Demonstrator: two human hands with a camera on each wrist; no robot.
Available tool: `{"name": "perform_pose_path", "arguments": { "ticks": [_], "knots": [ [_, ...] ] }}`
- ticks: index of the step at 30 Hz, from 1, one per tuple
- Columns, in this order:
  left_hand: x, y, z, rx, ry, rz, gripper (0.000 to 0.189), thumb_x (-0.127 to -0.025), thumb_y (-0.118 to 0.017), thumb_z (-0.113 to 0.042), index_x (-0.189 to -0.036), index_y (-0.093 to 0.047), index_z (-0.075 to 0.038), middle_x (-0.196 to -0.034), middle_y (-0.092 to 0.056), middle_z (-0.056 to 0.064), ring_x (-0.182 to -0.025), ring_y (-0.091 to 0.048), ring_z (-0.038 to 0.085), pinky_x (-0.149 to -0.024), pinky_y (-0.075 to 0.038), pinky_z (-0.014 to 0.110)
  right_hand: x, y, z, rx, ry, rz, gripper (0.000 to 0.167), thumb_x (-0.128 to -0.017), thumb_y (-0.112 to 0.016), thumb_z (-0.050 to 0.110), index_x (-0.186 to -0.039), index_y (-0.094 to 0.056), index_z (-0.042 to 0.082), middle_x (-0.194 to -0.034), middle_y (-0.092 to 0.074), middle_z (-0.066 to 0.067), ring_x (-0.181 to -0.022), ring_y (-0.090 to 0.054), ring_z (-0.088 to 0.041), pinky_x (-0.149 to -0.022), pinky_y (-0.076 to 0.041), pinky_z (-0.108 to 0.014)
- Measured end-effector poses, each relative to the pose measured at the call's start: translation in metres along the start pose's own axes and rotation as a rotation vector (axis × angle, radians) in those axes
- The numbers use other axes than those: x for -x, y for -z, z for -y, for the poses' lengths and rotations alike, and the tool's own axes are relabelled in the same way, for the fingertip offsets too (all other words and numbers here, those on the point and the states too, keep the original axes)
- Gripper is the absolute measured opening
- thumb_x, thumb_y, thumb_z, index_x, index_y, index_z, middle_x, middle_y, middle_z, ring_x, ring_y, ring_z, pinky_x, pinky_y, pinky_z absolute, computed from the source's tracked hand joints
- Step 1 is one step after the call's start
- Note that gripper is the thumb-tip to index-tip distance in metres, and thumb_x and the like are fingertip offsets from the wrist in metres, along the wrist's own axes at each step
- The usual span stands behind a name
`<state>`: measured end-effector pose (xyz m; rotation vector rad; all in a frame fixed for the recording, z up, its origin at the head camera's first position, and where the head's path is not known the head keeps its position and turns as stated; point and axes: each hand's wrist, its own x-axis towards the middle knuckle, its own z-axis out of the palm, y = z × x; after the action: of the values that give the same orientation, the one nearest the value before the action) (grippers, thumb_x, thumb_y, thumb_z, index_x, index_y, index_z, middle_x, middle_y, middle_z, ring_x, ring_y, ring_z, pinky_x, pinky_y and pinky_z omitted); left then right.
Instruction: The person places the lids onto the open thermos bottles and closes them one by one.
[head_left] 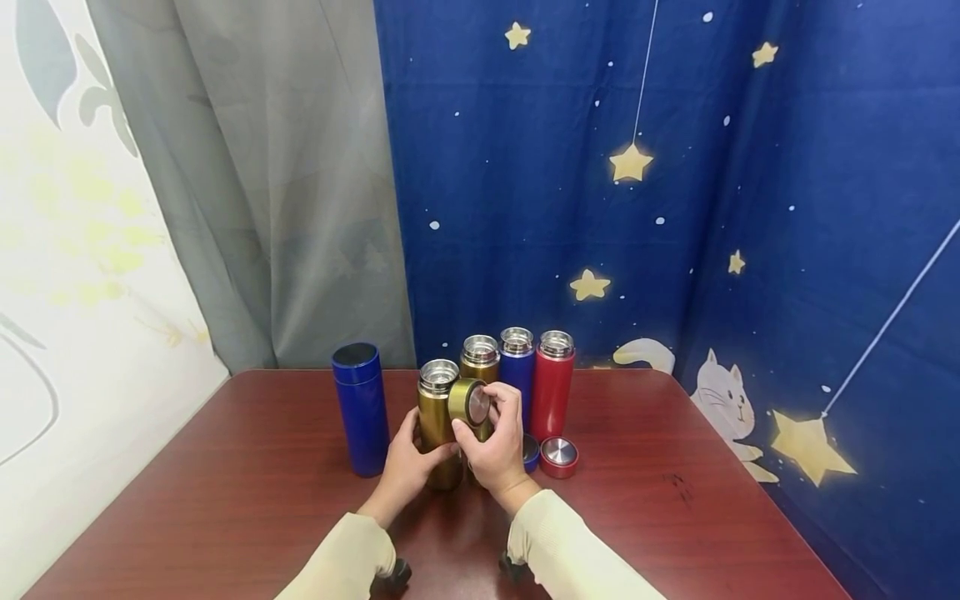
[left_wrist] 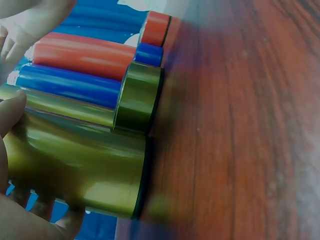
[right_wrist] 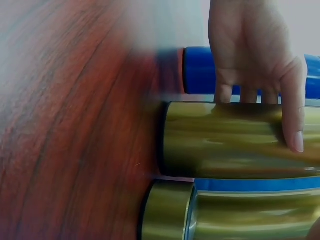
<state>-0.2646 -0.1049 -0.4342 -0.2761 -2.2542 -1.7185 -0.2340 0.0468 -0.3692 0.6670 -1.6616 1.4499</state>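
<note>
My left hand [head_left: 408, 468] wraps round an uncapped gold thermos bottle [right_wrist: 225, 140] that stands upright on the table, its thumb across the front. My right hand [head_left: 495, 446] pinches a gold lid [head_left: 458, 402] by its edge, tilted on its side just beside the bottle's steel mouth [head_left: 439, 373]. Behind is a second uncapped gold bottle [head_left: 480, 350], partly hidden by the lid and right hand. In the left wrist view, another gold lid [left_wrist: 137, 100] sits on the table before that second bottle.
A capped blue bottle [head_left: 362, 425] stands at left. Uncapped blue [head_left: 517, 367] and red [head_left: 553, 392] bottles stand at the back right. A red lid [head_left: 558, 458] and a blue lid [head_left: 531, 454] lie before them. Curtains [head_left: 540, 183] hang behind the table [head_left: 652, 500].
</note>
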Motion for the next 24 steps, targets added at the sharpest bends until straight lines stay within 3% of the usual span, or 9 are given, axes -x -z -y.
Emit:
{"name": "perform_pose_path", "arguments": {
  "ticks": [5, 12, 14, 17, 24],
  "knots": [
    [0.004, 0.001, -0.007, -0.021, -0.009, 0.008, 0.080, -0.075, -0.086, -0.020, -0.141, -0.043, -0.007, -0.127, -0.059, 0.015, -0.114, -0.059, 0.031, -0.095, -0.048, 0.049, -0.004, -0.002, 0.004, -0.038, 0.002, -0.008, 0.051, -0.072, -0.071, -0.003, -0.112, -0.043, -0.016, -0.112, -0.046, -0.027, -0.106, -0.053, -0.033, -0.091, -0.049, -0.049],
    [0.021, 0.004, -0.044, -0.024, -0.030, 0.030, 0.074, -0.077, -0.083, -0.012, -0.138, -0.043, 0.001, -0.123, -0.060, 0.020, -0.110, -0.060, 0.034, -0.092, -0.049, 0.050, -0.009, -0.004, 0.005, -0.064, 0.029, -0.026, 0.051, -0.071, -0.071, -0.005, -0.113, -0.044, -0.017, -0.112, -0.047, -0.028, -0.105, -0.052, -0.035, -0.090, -0.049, -0.051],
    [0.022, 0.004, -0.046, -0.017, -0.023, 0.036, 0.074, -0.077, -0.083, -0.010, -0.138, -0.043, 0.001, -0.123, -0.060, 0.019, -0.109, -0.061, 0.034, -0.092, -0.049, 0.050, -0.010, -0.004, 0.005, -0.066, 0.034, -0.032, 0.051, -0.071, -0.071, -0.005, -0.113, -0.045, -0.016, -0.112, -0.047, -0.028, -0.106, -0.052, -0.035, -0.090, -0.049, -0.051],
    [0.023, 0.004, -0.045, -0.011, -0.036, 0.040, 0.073, -0.077, -0.083, -0.010, -0.137, -0.044, 0.002, -0.122, -0.060, 0.019, -0.108, -0.062, 0.034, -0.091, -0.050, 0.050, -0.012, -0.004, 0.006, -0.048, 0.048, -0.036, 0.050, -0.072, -0.071, -0.003, -0.113, -0.047, -0.015, -0.113, -0.048, -0.027, -0.106, -0.052, -0.034, -0.090, -0.050, -0.050],
    [0.015, 0.001, -0.009, -0.002, -0.026, 0.026, 0.078, -0.074, -0.086, -0.019, -0.139, -0.044, -0.007, -0.125, -0.059, 0.014, -0.110, -0.061, 0.032, -0.092, -0.049, 0.050, -0.018, -0.006, 0.009, 0.037, 0.143, -0.055, 0.048, -0.070, -0.071, 0.002, -0.112, -0.051, -0.012, -0.111, -0.051, -0.025, -0.104, -0.051, -0.034, -0.091, -0.051, -0.033]
  ]
}}
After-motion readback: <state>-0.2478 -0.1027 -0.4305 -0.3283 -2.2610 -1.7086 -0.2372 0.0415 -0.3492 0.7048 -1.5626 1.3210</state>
